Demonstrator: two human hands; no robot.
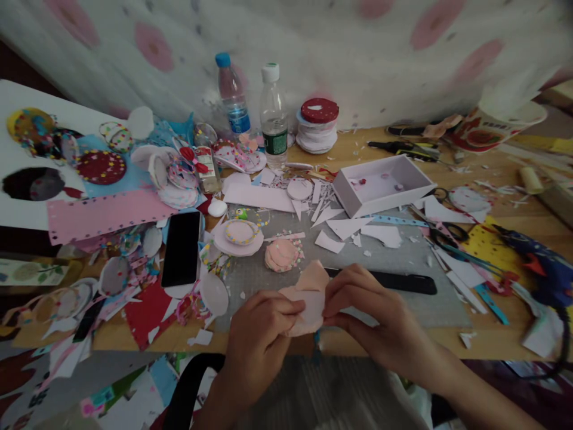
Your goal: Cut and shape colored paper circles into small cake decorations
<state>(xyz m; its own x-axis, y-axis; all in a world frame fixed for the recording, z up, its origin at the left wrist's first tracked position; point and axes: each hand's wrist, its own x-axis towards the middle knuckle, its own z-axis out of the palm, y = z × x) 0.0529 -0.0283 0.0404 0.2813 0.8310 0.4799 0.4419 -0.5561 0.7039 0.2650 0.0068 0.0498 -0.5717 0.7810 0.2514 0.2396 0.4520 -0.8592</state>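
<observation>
Just over the front edge of the table, I hold a round white disc with pale pink material around it (313, 307); a rounded pink flap stands up from its top. My left hand (262, 334) grips its left side, thumb lying across the face. On the right edge, the fingertips of my right hand (373, 310) are pinched together. A small pink layered piece with beads on its rim (283, 255) lies beyond my hands. Behind my right hand is a black-handled flat tool (405, 282), partly hidden. The grey cutting mat (443, 304) is underneath.
A black phone (181, 249) lies left among decorated discs and scraps. A white open box (382, 185), two plastic bottles (274, 119) (233, 98) and a stack of round pieces (317, 128) stand behind. Scissors (450, 236), a blue glue gun (537, 257) and a paper tub (483, 125) are right.
</observation>
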